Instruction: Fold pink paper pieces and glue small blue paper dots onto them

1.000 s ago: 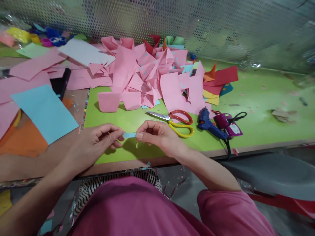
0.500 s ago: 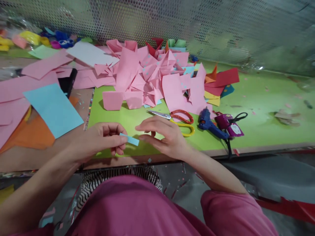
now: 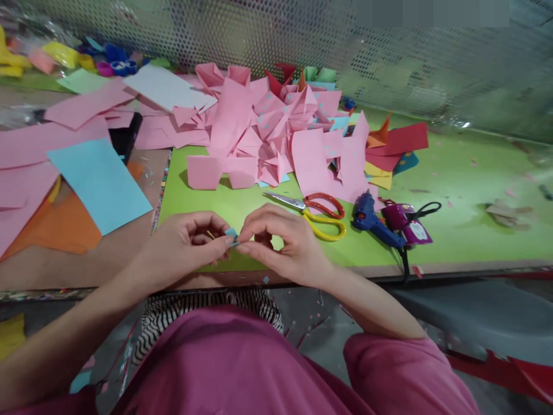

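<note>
A small light-blue paper strip (image 3: pixel 231 233) is pinched between both hands above the front of the green mat (image 3: pixel 173 199). My left hand (image 3: pixel 194 242) grips one end with thumb and index finger. At the other end, the thumb and fingertips of my right hand (image 3: pixel 280 242) close on the strip, which looks bent between the hands. Just behind my right hand lie scissors (image 3: pixel 324 216) with one red and one yellow handle, blades pointing left. Folded pink paper pieces (image 3: pixel 233 121) are heaped behind both hands.
A blue glue gun (image 3: pixel 375 222) and a purple device with a black cord (image 3: pixel 406 222) lie right of the scissors. Blue paper (image 3: pixel 101 184) and orange paper (image 3: pixel 71 222) lie at the left. A perforated metal panel (image 3: pixel 259 34) stands behind the table. A grey seat (image 3: pixel 484 311) is at lower right.
My right hand has moved in and taken hold of the blue strip's free end. The strip, flat and held only by my left hand before, now appears bent between my fingertips.
</note>
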The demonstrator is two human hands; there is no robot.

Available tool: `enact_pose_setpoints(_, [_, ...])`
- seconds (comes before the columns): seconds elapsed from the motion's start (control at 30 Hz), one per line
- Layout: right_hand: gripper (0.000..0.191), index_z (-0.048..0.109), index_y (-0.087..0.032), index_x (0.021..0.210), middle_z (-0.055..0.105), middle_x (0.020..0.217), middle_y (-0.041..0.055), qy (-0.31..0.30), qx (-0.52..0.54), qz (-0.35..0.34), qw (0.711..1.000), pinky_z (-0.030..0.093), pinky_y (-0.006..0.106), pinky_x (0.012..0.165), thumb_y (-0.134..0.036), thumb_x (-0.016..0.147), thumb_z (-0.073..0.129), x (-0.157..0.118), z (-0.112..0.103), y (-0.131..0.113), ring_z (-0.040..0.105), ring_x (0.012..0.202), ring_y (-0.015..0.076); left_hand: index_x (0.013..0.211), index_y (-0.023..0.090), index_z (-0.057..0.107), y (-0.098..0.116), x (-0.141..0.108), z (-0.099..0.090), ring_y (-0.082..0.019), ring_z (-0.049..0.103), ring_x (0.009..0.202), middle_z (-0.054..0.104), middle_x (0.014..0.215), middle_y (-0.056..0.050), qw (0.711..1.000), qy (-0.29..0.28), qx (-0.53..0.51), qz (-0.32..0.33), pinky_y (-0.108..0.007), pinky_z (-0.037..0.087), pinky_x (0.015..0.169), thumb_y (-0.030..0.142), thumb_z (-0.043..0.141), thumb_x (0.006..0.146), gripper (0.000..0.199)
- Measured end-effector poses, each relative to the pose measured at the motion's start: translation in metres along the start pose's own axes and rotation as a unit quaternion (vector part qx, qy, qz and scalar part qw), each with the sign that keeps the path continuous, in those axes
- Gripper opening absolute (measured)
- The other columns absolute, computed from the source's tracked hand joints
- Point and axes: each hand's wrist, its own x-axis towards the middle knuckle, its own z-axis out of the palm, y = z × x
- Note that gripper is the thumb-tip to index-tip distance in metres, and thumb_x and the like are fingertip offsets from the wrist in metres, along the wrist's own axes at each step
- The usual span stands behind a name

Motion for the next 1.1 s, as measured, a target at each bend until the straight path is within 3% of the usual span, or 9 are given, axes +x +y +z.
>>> enact_pose_setpoints(0.17, [0.026, 0.067, -0.018, 0.085, 0.065, 0.085, 0.0010, 0.017, 0.087, 0.125, 0.988, 0.043, 0.021, 0.054, -0.043, 0.092, 0.072, 0.0037, 0.0036, -0.0015, 0.055, 0.065, 0.0082, 0.084, 0.021, 0.069, -0.0038, -0.0015, -0.0019, -0.013, 0.071, 0.067, 0.074, 0.075, 0.001, 0.996, 0.013, 0.067, 0.054, -0.020, 0.056, 0.062, 0.037, 0.075, 0.078, 0.019])
enact_pose_setpoints(0.3, [0.030, 0.067, -0.018, 0.083, 0.063, 0.083, 0.0001, 0.008, 0.086, 0.162, 0.983, 0.043, 0.022, 0.055, -0.046, 0.091, 0.072, 0.0060, 0.0029, -0.0018, 0.055, 0.065, 0.0082, 0.089, 0.021, 0.072, -0.0051, -0.0024, -0.0027, -0.012, 0.071, 0.069, 0.075, 0.079, 0.002, 0.992, 0.008, 0.102, 0.074, -0.019, 0.057, 0.064, 0.038, 0.072, 0.084, 0.018])
enact_pose_setpoints(0.63, [0.023, 0.066, -0.018, 0.087, 0.064, 0.087, 0.0008, 0.000, 0.058, 0.163, 0.985, 0.045, 0.023, 0.059, -0.039, 0.091, 0.071, 0.0067, 0.0027, 0.0001, 0.056, 0.068, 0.0085, 0.087, 0.022, 0.075, -0.0028, -0.0029, -0.0001, -0.013, 0.070, 0.070, 0.078, 0.081, 0.001, 0.976, 0.046, 0.191, 0.095, -0.021, 0.054, 0.064, 0.044, 0.066, 0.089, 0.023])
enact_pose_setpoints(0.8, [0.022, 0.065, -0.018, 0.089, 0.063, 0.089, 0.0011, -0.017, 0.060, 0.181, 0.982, 0.045, 0.022, 0.057, -0.039, 0.092, 0.070, 0.0056, 0.0021, -0.0021, 0.057, 0.068, 0.0085, 0.088, 0.022, 0.075, -0.0067, -0.0020, -0.0005, -0.015, 0.070, 0.075, 0.077, 0.082, 0.000, 0.977, 0.068, 0.171, 0.108, -0.023, 0.056, 0.068, 0.047, 0.064, 0.091, 0.027])
enact_pose_setpoints(1.1, [0.007, 0.064, -0.017, 0.080, 0.062, 0.079, -0.0018, -0.043, 0.049, 0.157, 0.985, 0.045, 0.022, 0.061, -0.018, 0.087, 0.065, 0.0085, -0.0013, -0.0039, 0.054, 0.066, 0.0077, 0.092, 0.023, 0.075, -0.0025, -0.0013, -0.0029, -0.013, 0.070, 0.075, 0.078, 0.087, 0.001, 0.979, 0.033, 0.179, 0.096, -0.020, 0.056, 0.068, 0.044, 0.069, 0.087, 0.022])
